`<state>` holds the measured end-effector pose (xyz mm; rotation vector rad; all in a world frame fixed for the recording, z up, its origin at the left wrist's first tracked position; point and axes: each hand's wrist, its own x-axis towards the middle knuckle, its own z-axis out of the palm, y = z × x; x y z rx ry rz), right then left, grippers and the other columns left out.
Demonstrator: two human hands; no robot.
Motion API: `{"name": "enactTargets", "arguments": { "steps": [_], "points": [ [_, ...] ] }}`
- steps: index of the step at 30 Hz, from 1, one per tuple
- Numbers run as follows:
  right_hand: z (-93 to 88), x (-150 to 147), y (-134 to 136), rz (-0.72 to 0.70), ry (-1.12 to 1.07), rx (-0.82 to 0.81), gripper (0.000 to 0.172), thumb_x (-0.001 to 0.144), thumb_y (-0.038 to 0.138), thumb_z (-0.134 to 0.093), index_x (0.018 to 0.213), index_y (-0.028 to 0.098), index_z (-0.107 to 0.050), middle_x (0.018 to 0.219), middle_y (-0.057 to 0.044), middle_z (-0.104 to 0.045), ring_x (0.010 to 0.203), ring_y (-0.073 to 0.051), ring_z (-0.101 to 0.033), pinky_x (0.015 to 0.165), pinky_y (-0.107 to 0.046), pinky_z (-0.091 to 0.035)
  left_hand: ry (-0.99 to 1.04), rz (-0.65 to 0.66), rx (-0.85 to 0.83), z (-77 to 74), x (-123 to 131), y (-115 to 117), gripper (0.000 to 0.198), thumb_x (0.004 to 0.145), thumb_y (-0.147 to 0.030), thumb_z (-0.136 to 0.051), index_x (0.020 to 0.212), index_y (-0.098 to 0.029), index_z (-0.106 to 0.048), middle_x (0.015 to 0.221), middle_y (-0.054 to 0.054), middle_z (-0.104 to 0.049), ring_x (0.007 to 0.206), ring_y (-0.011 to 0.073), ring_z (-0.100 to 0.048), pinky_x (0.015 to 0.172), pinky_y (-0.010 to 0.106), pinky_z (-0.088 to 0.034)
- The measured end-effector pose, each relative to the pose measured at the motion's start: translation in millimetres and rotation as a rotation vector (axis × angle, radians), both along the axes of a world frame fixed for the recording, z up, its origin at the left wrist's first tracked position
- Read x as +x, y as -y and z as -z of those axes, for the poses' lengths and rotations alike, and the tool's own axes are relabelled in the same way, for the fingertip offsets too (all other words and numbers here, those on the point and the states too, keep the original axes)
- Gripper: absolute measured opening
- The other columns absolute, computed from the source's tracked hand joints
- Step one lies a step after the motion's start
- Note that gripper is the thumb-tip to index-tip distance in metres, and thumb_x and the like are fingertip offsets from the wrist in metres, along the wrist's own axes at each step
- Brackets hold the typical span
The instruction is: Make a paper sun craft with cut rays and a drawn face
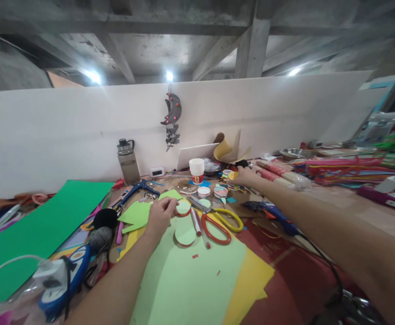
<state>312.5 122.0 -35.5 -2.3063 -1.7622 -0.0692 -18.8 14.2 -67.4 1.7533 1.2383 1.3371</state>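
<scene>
Bent fingers of my left hand (pixel 162 214) are closed on the edge of a pale green paper disc (pixel 183 207) with a red rim. A similar paper disc (pixel 185 233) lies just below it on light green paper sheets (pixel 190 280). My right hand (pixel 248 176) reaches to the back of the table, by a round yellow piece (pixel 233 175) and a black object (pixel 241 164). Its fingertips are small and partly hidden, so any grip there is unclear. Between the hands lie scissors (pixel 214 219) with red and yellow handles, and a marker (pixel 195 222).
A blue glue gun (pixel 282 219) with a cord lies under my right forearm. Paper cups (pixel 196 170) and small round tubs (pixel 220 192) stand at the back. To the left are a bottle (pixel 128 162), a green sheet (pixel 48 225) and a blue power strip (pixel 65 284).
</scene>
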Motion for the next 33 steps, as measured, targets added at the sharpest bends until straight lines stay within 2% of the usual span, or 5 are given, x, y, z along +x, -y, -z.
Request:
{"name": "enactTargets", "arguments": {
  "steps": [5, 11, 17, 28, 33],
  "points": [
    [-13.0, -14, 18, -0.065, 0.081, 0.128, 0.08, 0.072, 0.061, -0.059, 0.135, 0.016, -0.04, 0.135, -0.024, -0.041, 0.128, -0.047, -0.031, 0.097, -0.06, -0.03, 0.014, -0.004, -0.004, -1.9, 2, 2, 0.032, 0.081, -0.044, -0.054, 0.071, -0.016, -0.064, 0.055, 0.0, -0.06, 0.05, 0.0107, -0.051, 0.052, 0.022, -0.042],
    [-8.5, -45, 29, -0.33, 0.089, 0.045, 0.057, 0.082, 0.047, -0.058, 0.129, 0.017, -0.047, 0.12, -0.014, -0.058, 0.11, -0.026, -0.055, 0.091, -0.033, -0.044, -0.004, -0.016, 0.015, -2.4, 1, 2, 0.033, 0.081, -0.045, -0.053, 0.072, -0.016, -0.064, 0.056, 0.0, -0.061, 0.051, 0.0112, -0.053, 0.053, 0.023, -0.043],
    [8.8, -62, 34, -0.369, 0.108, -0.096, 0.036, 0.09, 0.038, -0.055, 0.118, 0.015, -0.055, 0.114, -0.009, -0.06, 0.096, -0.019, -0.06, 0.082, -0.04, -0.052, 0.007, -0.01, 0.029, -0.2, -1, 0, 0.033, 0.082, -0.045, -0.053, 0.071, -0.016, -0.064, 0.055, 0.0, -0.061, 0.051, 0.0115, -0.053, 0.053, 0.023, -0.044],
    [15.2, -64, 35, -0.334, 0.085, -0.067, 0.034, 0.09, 0.035, -0.055, 0.117, 0.015, -0.056, 0.115, -0.008, -0.059, 0.096, -0.019, -0.061, 0.081, -0.04, -0.052, 0.028, 0.012, 0.021, 1.9, 1, -1, 0.032, 0.081, -0.045, -0.054, 0.07, -0.016, -0.064, 0.054, 0.0, -0.06, 0.049, 0.0111, -0.052, 0.051, 0.023, -0.042],
    [-9.5, -47, 50, -0.372, 0.024, 0.085, 0.046, 0.085, 0.041, -0.059, 0.123, 0.015, -0.053, 0.115, -0.012, -0.062, 0.1, -0.021, -0.061, 0.084, -0.034, -0.05, 0.007, 0.003, 0.016, -1.7, 0, 2, 0.034, 0.081, -0.047, -0.053, 0.07, -0.017, -0.064, 0.056, 0.0, -0.061, 0.051, 0.0118, -0.053, 0.053, 0.023, -0.043]
  ]
}}
